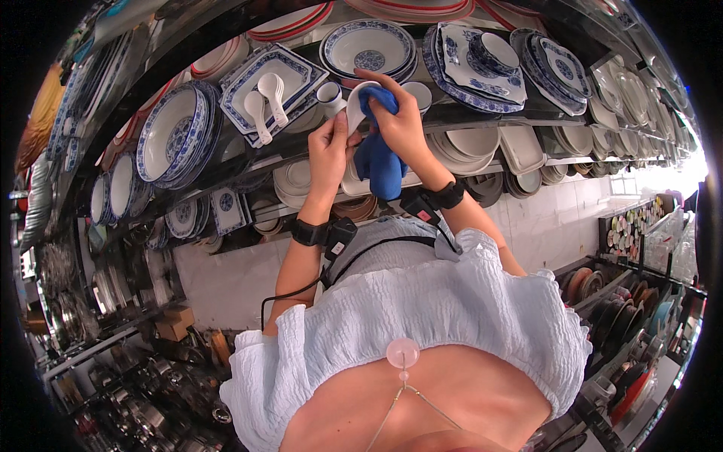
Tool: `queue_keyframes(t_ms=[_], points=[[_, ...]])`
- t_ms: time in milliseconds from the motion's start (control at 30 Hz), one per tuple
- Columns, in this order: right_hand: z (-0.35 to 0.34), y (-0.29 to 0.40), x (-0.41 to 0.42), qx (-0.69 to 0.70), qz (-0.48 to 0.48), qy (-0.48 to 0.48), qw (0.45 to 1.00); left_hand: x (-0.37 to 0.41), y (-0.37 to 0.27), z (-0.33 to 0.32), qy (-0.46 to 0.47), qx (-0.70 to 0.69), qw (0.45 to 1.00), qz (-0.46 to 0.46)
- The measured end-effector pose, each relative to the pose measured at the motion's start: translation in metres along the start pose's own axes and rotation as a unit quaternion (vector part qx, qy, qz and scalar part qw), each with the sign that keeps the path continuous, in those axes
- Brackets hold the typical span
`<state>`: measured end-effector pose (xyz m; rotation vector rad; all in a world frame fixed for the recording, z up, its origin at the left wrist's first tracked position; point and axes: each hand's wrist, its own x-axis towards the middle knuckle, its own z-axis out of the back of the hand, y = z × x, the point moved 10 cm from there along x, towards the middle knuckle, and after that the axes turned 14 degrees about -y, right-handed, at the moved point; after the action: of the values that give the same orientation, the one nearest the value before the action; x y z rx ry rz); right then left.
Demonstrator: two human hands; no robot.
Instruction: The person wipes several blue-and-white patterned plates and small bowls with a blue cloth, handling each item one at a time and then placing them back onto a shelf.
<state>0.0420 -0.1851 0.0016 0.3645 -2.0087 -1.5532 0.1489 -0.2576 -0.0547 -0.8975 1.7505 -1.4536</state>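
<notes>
My left hand (330, 150) grips the handle of a white ceramic soup spoon (355, 108), which is tilted with its bowl upward. My right hand (398, 116) presses a blue cloth (379, 164) into the spoon's bowl, and the cloth's lower part hangs down between my wrists. A small blue-and-white cup (329, 93) is just behind my left fingers, and a white cup (419, 97) is partly hidden by my right hand. To the left, more white spoons (271, 86) lie on a stack of rectangular blue-and-white dishes (305, 58).
Stacked round patterned plates (370, 39) stand behind my hands, with large bowls (169, 133) to the left. Square plates (452, 68) bear a patterned bowl (499, 50) at the right. A lower shelf holds white dishes (519, 148). Metalware (141, 407) fills racks at the lower left.
</notes>
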Motion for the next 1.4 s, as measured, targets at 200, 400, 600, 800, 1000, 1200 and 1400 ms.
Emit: queue_keyframes(t_ms=[200, 400, 600, 800, 1000, 1200, 1400], points=[[-0.012, -0.05, -0.009, 0.022, -0.137, 0.057, 0.989, 0.008, -0.002, 0.001, 0.022, -0.06, 0.998, 0.013], [0.003, -0.031, 0.006, -0.07, 0.039, 0.007, 0.997, 0.004, 0.008, 0.0, 0.082, 0.028, 0.996, 0.029], [0.014, -0.021, 0.0, -0.195, 0.105, -0.055, 0.974, -0.004, 0.016, -0.004, 0.103, 0.027, 0.993, 0.056], [0.023, -0.02, -0.001, -0.242, 0.191, -0.08, 0.948, -0.007, 0.016, -0.012, 0.111, 0.009, 0.993, 0.044], [0.023, -0.027, 0.002, 0.007, 0.029, -0.087, 0.996, -0.002, 0.014, -0.007, 0.083, 0.006, 0.996, 0.043], [0.019, -0.043, -0.003, -0.023, -0.029, -0.059, 0.998, 0.002, 0.003, -0.007, 0.056, -0.054, 0.997, 0.013], [0.004, -0.056, -0.008, -0.073, -0.111, 0.021, 0.991, 0.007, 0.016, -0.004, 0.054, -0.045, 0.998, 0.001]])
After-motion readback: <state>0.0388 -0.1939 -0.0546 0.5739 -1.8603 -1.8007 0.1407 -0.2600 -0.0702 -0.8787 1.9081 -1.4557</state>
